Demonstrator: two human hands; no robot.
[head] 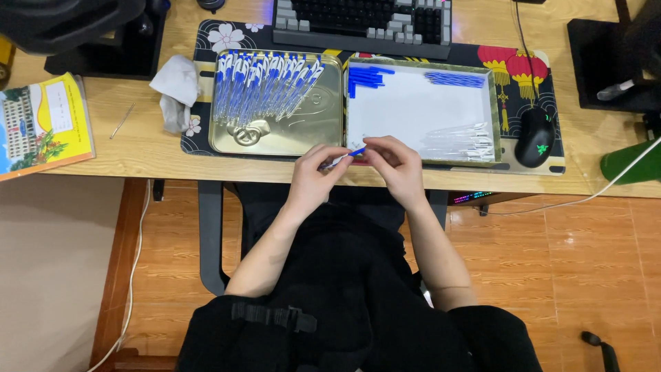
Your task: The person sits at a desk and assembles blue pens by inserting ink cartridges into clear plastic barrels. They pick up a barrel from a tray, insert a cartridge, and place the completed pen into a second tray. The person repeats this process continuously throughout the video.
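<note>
My left hand and my right hand meet at the desk's front edge, both gripping one slim pen with a clear barrel and blue end. Behind the left hand lies a gold metal tray holding several finished blue-and-clear pens. Behind the right hand sits a white-lined tray with blue caps at its back left, blue refills at its back right and clear barrels at its front right.
A keyboard stands behind the trays on a patterned desk mat. A black mouse is to the right, a crumpled white tissue and a yellow booklet to the left. A green object lies at far right.
</note>
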